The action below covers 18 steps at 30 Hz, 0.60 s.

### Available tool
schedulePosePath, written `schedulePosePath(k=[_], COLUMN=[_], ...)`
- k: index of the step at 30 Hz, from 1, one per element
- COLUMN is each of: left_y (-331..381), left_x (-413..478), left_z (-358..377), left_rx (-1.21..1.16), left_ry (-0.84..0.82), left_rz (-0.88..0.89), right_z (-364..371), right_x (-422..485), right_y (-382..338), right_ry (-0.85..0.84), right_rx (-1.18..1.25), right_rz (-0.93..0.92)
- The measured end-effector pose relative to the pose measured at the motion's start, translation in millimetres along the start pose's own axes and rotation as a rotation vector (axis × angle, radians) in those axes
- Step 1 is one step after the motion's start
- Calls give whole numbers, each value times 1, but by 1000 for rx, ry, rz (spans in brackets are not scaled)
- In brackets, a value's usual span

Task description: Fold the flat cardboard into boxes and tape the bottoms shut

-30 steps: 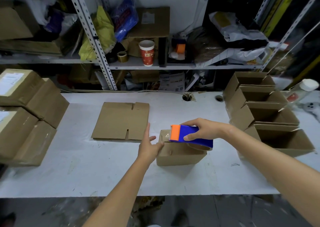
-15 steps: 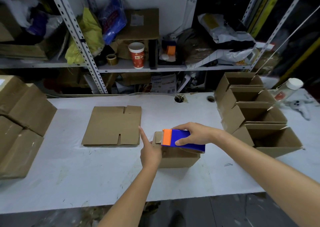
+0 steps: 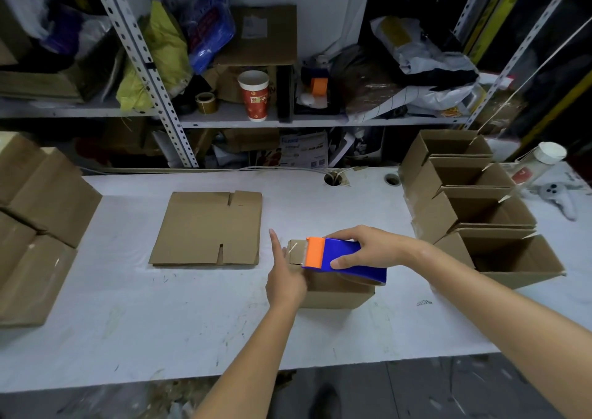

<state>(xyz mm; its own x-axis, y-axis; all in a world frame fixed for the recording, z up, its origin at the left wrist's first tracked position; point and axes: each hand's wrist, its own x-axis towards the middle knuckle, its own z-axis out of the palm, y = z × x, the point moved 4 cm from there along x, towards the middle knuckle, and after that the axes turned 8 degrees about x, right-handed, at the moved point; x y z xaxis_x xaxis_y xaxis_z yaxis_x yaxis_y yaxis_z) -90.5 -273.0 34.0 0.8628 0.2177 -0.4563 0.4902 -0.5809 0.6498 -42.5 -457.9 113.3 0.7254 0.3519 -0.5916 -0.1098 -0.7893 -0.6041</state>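
Note:
A small folded cardboard box (image 3: 336, 293) lies bottom-up on the white table (image 3: 160, 322). My right hand (image 3: 368, 247) grips a blue and orange tape dispenser (image 3: 339, 255) resting on top of the box, its orange end near the box's left edge. My left hand (image 3: 285, 277) presses against the box's left side, index finger pointing up. A flat cardboard blank (image 3: 208, 228) lies on the table to the left of the box.
Several open finished boxes (image 3: 474, 207) stand in a row at the right. Larger taped boxes (image 3: 35, 226) are stacked at the left edge. A cluttered metal shelf (image 3: 256, 120) with a red paper cup (image 3: 254, 95) runs behind the table. A bottle (image 3: 538, 162) lies at far right.
The dispenser has slid a little to the left along the box top. My left hand has shifted from gripping the box's corner to pressing its left side with the index finger raised.

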Motion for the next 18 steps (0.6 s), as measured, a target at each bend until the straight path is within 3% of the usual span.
schedulePosePath(k=[9, 14, 18], left_y=[2, -7, -19], left_x=[7, 7, 6], left_z=[7, -2, -21], left_rx=[1, -370, -549], left_ry=[-96, -224, -196], left_rz=[54, 49, -29], right_z=[-8, -7, -4], right_x=[0, 4, 6], right_y=[-4, -7, -8], right_ry=[-57, -61, -61], right_rx=[-105, -181, -203], right_rz=[32, 22, 16])
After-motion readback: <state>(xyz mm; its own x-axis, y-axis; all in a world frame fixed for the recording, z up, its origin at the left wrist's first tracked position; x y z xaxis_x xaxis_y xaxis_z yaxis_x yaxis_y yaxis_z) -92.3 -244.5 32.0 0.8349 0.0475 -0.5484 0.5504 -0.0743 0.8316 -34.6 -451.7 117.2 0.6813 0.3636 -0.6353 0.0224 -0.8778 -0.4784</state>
